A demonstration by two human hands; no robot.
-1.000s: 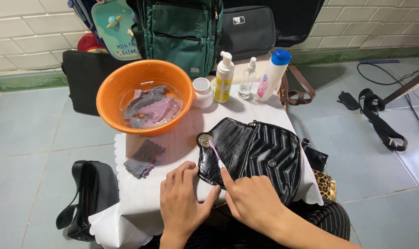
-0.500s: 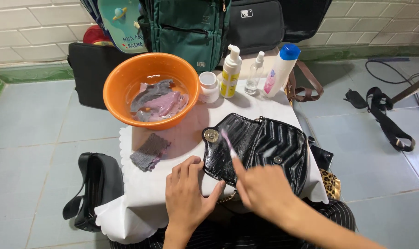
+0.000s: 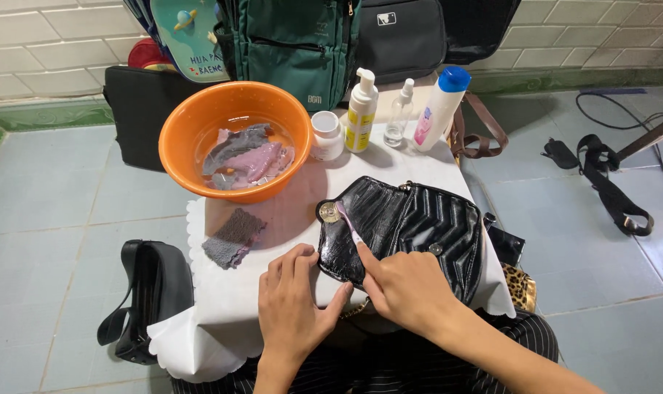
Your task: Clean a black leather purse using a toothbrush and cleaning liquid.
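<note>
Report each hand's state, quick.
Left hand: open, flat, pressing the black bag.
Right hand: closed on a small brush.

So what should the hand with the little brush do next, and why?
Probably sweep the toothbrush a short way along the open flap of the black quilted purse. The right hand has its bristles on the flap beside the round clasp, and the left hand pins the purse's near edge, so it should hold steady.
</note>
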